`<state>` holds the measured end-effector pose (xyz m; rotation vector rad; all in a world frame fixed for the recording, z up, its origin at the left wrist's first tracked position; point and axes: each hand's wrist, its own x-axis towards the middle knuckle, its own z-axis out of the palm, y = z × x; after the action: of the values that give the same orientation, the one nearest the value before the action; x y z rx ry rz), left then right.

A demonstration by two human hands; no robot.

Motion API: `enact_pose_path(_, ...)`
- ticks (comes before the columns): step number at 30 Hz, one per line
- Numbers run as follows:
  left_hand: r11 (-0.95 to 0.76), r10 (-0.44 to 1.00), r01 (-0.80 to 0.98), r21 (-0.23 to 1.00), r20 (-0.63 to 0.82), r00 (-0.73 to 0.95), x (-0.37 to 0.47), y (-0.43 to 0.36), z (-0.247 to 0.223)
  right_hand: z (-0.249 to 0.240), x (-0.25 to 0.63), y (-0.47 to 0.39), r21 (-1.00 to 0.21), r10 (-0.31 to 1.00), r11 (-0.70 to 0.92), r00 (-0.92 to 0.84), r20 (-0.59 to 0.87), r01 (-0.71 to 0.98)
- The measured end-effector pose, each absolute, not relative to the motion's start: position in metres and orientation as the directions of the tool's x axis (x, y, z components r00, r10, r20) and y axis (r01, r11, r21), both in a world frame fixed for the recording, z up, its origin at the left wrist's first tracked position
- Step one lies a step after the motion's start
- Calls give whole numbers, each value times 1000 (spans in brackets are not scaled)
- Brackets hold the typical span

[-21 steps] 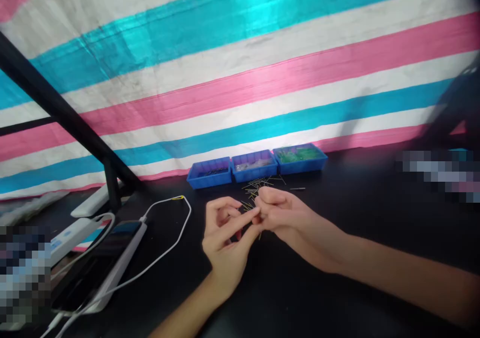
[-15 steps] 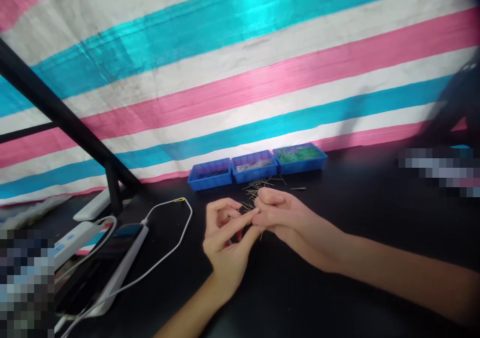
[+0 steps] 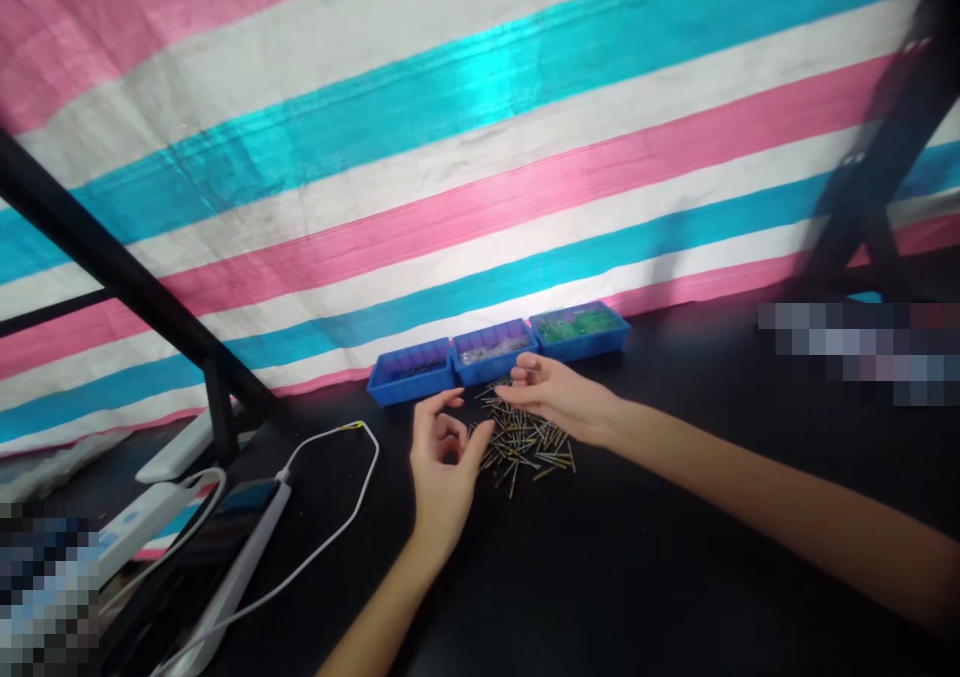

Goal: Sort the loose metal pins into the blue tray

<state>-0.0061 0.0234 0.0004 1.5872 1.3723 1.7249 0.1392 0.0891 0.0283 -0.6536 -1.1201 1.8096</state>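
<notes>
A loose pile of thin metal pins [image 3: 525,447] with yellowish parts lies on the black table between my hands. My left hand [image 3: 444,457] is at the pile's left side, fingers curled but apart, with nothing visible in it. Over the pile's upper right part is my right hand [image 3: 551,394], thumb and fingers apart at the tips and no object visible between them. Behind the pile stand three blue trays in a row: the left one [image 3: 411,387] holds dark thin pieces, the middle one [image 3: 495,365] clear pieces, the right one [image 3: 581,345] green pieces.
On the left lie a dark-screened phone [image 3: 199,567], a white cable [image 3: 330,537] and a white power strip [image 3: 142,522]. A black slanted bar [image 3: 142,292] rises behind them. A striped pink, white and blue sheet [image 3: 480,197] hangs behind the table [image 3: 600,577].
My hands, whose fingertips met over the pile, have moved apart, and their fingers have opened. More of the pin pile shows. The camera view has shifted slightly.
</notes>
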Motion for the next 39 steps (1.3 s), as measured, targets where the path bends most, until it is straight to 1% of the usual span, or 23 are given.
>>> enact_pose_path(1, -404, 836, 290, 868, 479, -268, -7, 25, -1, 28, 144, 97, -902, 895, -162, -445, 37, -400)
enact_pose_path(3, -360, 858, 267, 894, 430, -281, -8, 28, -4, 32, 156, 110, -931, 920, -26, -373, 120, -364)
enact_pose_path(4, -338, 869, 258, 905, 405, -284, -9, 29, -6, 35, 162, 115, -946, 923, 59, -343, 174, -319)
enact_pose_path(6, -301, 887, 250, 920, 367, -281, -10, 31, -9, 42, 174, 123, -951, 903, 252, -310, 297, -178)
enact_pose_path(8, -279, 901, 253, 926, 344, -265, -10, 33, -12, 46, 186, 128, -903, 855, 430, -316, 411, -9)
enact_pose_path(10, -259, 915, 262, 930, 323, -242, -9, 34, -14, 46, 195, 132, -808, 802, 560, -368, 471, 186)
enact_pose_path(11, -248, 922, 268, 931, 311, -230, -8, 34, -15, 45, 198, 134, -747, 786, 594, -417, 457, 301)
enact_pose_path(12, -236, 929, 274, 932, 299, -219, -8, 35, -16, 42, 200, 134, -678, 786, 601, -470, 403, 424)
enact_pose_path(14, -218, 940, 282, 934, 279, -197, -7, 36, -18, 36, 202, 135, -511, 829, 542, -522, 200, 667)
enact_pose_path(15, -213, 944, 283, 935, 272, -188, -6, 36, -19, 32, 202, 134, -431, 858, 493, -504, 97, 756)
enact_pose_path(16, -210, 946, 283, 936, 267, -182, -6, 37, -19, 28, 201, 134, -369, 882, 445, -470, 25, 816)
enact_pose_path(17, -207, 948, 282, 937, 263, -178, -6, 37, -19, 25, 199, 133, -329, 900, 408, -436, -13, 851)
enact_pose_path(18, -204, 950, 282, 937, 259, -175, -6, 37, -19, 22, 197, 133, -309, 911, 387, -412, -20, 869)
enact_pose_path(22, -197, 957, 302, 933, 250, -145, -6, 36, -18, 12, 192, 136, -303, 922, 375, -387, 24, 876)
enact_pose_path(27, -234, 963, 350, 907, 266, -44, 0, 33, -17, 5, 189, 140, -328, 900, 430, -429, 79, 841)
enact_pose_path(28, -239, 965, 348, 906, 263, -23, 1, 32, -17, 5, 187, 139, -365, 886, 457, -451, 106, 811)
enact_pose_path(30, -235, 969, 340, 911, 248, 6, 3, 32, -18, 7, 179, 135, -514, 835, 526, -527, 160, 677)
enact_pose_path(32, -227, 972, 334, 915, 237, 11, 3, 32, -19, 10, 169, 128, -687, 757, 565, -619, 210, 457)
enact_pose_path(33, -229, 971, 332, 915, 239, 10, 2, 33, -20, 11, 165, 124, -749, 717, 561, -659, 227, 352)
enact_pose_path(34, -239, 968, 327, 914, 251, 7, 1, 33, -20, 12, 161, 120, -787, 685, 551, -689, 238, 277)
enact_pose_path(36, -281, 955, 312, 908, 298, -8, -2, 34, -19, 13, 155, 113, -825, 651, 532, -715, 255, 190)
enact_pose_path(39, -319, 926, 315, 894, 365, -99, -8, 37, -18, 13, 152, 107, -846, 672, 507, -691, 267, 166)
